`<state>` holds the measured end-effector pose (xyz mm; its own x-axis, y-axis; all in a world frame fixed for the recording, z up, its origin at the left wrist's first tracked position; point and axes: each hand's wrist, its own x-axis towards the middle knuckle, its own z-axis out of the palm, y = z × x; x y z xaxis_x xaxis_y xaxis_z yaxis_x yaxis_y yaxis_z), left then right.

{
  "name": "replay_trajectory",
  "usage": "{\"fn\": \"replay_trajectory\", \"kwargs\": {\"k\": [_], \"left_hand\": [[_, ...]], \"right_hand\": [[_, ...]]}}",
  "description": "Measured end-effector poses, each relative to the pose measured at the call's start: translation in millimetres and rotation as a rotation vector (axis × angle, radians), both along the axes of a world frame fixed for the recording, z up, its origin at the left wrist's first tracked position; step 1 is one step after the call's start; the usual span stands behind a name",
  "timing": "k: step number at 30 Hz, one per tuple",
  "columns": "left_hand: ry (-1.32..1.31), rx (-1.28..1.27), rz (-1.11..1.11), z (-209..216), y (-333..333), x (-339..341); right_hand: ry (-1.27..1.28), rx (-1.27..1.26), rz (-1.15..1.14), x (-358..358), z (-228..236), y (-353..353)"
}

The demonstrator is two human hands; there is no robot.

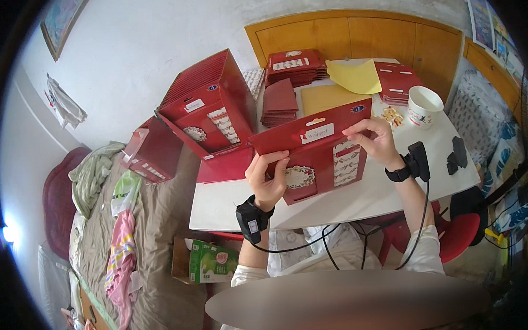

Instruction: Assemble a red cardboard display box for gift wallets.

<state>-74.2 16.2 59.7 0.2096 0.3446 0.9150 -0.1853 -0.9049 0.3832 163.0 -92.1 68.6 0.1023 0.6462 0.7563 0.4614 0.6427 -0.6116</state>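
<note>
Red folder (321, 158): stiff, flat card with a hanging slot, raised at a slant over the smooth white table (219, 204).
Left hand (267, 179): thumb and fingers pinched on the folder's left side.
Right hand (378, 142): clamped on its upper right edge.
Yellow sheet (354, 76): thin, curling.
Cup (425, 108): round, tapered, white.

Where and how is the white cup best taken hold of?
The white cup is probably best gripped around its outer wall, just below the rim, from the right: it stands upright, no handle shows, and small orange-brown bits lie to its left. The right hand is pinching the red cardboard packaging.
</note>
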Motion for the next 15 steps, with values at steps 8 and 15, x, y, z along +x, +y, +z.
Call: {"fn": "replay_trajectory", "kwargs": {"k": [8,15], "left_hand": [[0.076,0.087,0.070,15.7,6.6,-1.5],[0.088,-0.009,-0.030,8.3,9.7,-5.7]], "right_hand": [[-0.030,0.043,-0.066,-9.7,4.5,3.1],[-0.022,0.013,-0.123,-18.3,-6.2,10.0]]}}
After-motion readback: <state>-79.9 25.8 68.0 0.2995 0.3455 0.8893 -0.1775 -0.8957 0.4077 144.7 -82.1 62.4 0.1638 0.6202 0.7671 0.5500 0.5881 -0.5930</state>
